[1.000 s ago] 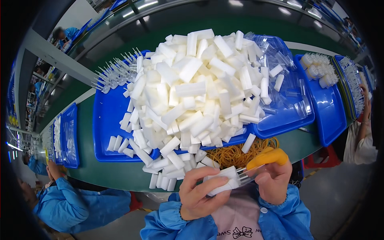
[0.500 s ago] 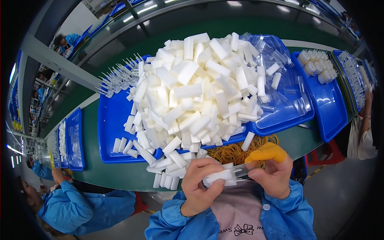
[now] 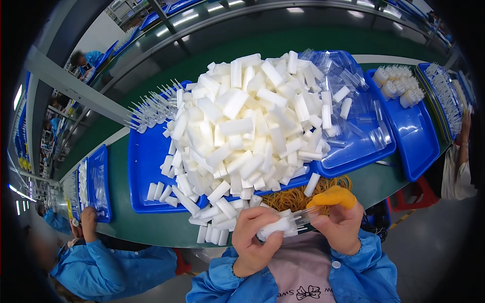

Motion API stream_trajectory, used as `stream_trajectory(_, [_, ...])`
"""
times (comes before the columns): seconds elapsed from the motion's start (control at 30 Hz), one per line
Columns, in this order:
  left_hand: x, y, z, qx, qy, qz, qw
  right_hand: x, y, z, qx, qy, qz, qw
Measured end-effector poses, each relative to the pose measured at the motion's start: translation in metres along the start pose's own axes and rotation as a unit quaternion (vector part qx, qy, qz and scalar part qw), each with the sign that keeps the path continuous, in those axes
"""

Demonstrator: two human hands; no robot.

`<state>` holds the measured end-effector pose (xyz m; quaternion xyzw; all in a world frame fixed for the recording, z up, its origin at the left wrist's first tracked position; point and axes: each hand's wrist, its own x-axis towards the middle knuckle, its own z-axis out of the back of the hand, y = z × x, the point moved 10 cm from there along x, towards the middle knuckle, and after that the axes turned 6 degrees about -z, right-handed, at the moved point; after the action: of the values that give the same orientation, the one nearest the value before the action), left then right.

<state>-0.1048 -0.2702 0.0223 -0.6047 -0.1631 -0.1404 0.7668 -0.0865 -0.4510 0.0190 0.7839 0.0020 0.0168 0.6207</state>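
Note:
My left hand (image 3: 255, 245) is closed around a small bundle of white foam pieces (image 3: 275, 228), from which thin white stems stick out to the right. My right hand (image 3: 343, 230) wears a yellow finger cot (image 3: 334, 197) and pinches clear plastic tubes (image 3: 305, 216) at the right end of that bundle. How far the tubes cover the stems is hard to make out. Just beyond my hands rises a large heap of white foam blocks (image 3: 237, 121) on a blue tray (image 3: 146, 171). Tan rubber bands (image 3: 288, 199) lie between the heap and my hands.
Clear tubes fill a second blue tray (image 3: 348, 160) on the right. Past it, another blue tray (image 3: 417, 136) holds white bundles (image 3: 399, 83). White stemmed parts (image 3: 151, 108) stand at the heap's left. Co-workers sit at the left and right, and a metal post (image 3: 76, 86) slants at upper left.
My right hand has shifted slightly left, and the gap between it and the foam bundle has narrowed. At the left, a co-worker's hand has moved onto the edge of a blue tray.

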Motion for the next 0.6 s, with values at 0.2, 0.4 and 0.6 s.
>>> stream_trajectory(0.2, [0.002, -0.002, 0.0, -0.012, -0.003, 0.009, 1.0, 0.001, -0.004, 0.0, 0.033, 0.0, -0.036, 0.999])
stream_trajectory(0.4, [0.002, 0.003, 0.002, -0.04, -0.011, 0.04, 0.998, -0.005, 0.02, -0.006, -0.132, 0.007, 0.091, 0.987])
stream_trajectory(0.6, [0.002, 0.002, -0.001, -0.05, 0.0, 0.035, 0.998, 0.0, -0.009, 0.003, 0.079, -0.045, -0.065, 0.994])
